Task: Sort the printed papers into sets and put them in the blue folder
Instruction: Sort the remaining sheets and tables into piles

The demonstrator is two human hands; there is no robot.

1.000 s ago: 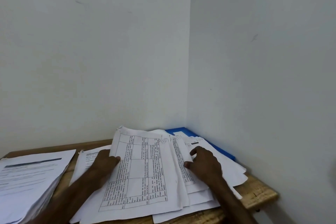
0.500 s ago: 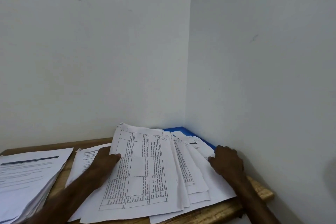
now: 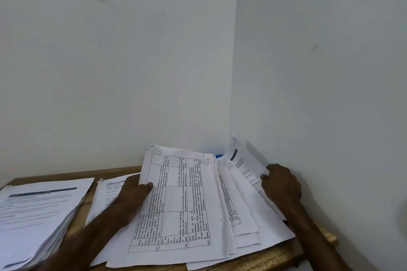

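Several printed sheets [image 3: 187, 204] with tables lie fanned across the wooden table [image 3: 275, 259]. My left hand [image 3: 134, 193] rests on the left edge of the top table sheet, thumb on the paper. My right hand [image 3: 282, 182] grips the right edge of a set of papers [image 3: 244, 165] and tilts it up against the right wall. Only a thin strip of the blue folder [image 3: 219, 156] shows behind the fanned sheets, in the corner.
A thick stack of printed papers [image 3: 37, 215] sits at the table's left end. Another stapled set [image 3: 108, 193] lies under my left forearm. White walls meet in a corner right behind the papers. The table's right edge [image 3: 328, 237] is close to the wall.
My right hand moved from the middle of the fan to its right edge and lifted a set of papers up against the wall. My left hand stayed put.
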